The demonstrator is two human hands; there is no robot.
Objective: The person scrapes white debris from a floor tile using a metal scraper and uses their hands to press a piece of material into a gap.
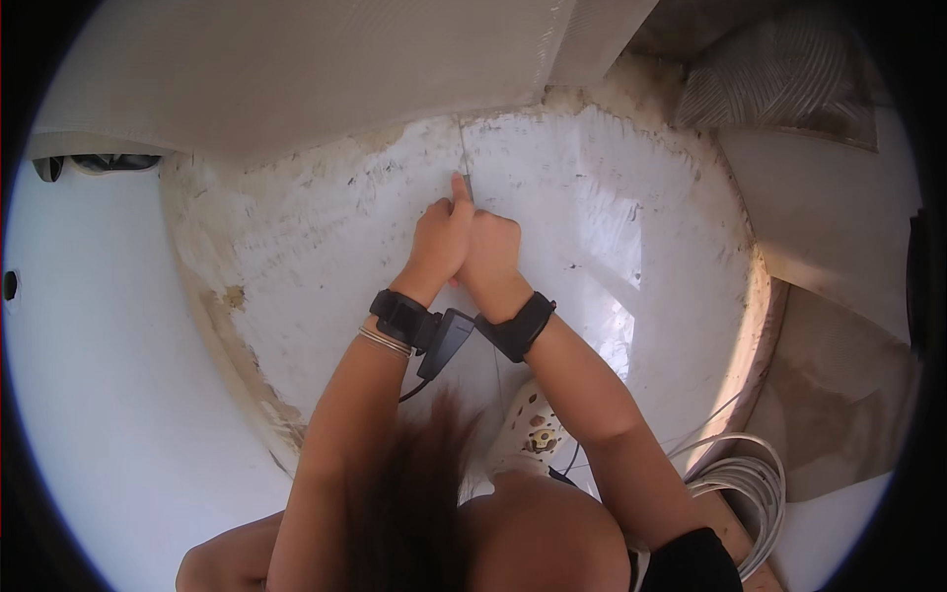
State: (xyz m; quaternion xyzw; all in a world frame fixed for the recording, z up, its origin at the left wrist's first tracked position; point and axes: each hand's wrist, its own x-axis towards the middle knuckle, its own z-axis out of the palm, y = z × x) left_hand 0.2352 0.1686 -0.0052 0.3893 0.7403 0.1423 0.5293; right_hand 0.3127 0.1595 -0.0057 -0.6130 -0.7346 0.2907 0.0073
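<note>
My left hand [441, 240] and my right hand [493, 242] press together in the middle of the view, low over a white, smeared floor [340, 247]. Both are closed round a narrow grey tool [469, 185]. Only its short far end shows past my fingers, so its exact kind cannot be made out. One left finger stretches forward along it. That end points at a thin dark joint line [462, 138] running away from me between the floor tiles. My right hand is a fist, its fingers hidden underneath.
Black straps with devices [449, 343] circle both wrists. A pale, holed clog [533, 429] stands below my right forearm. At lower right lies a coiled white cable [750, 483]. Large tiles with ridged backs [789, 74] lean at upper right; a pale panel [296, 69] overhangs the far side.
</note>
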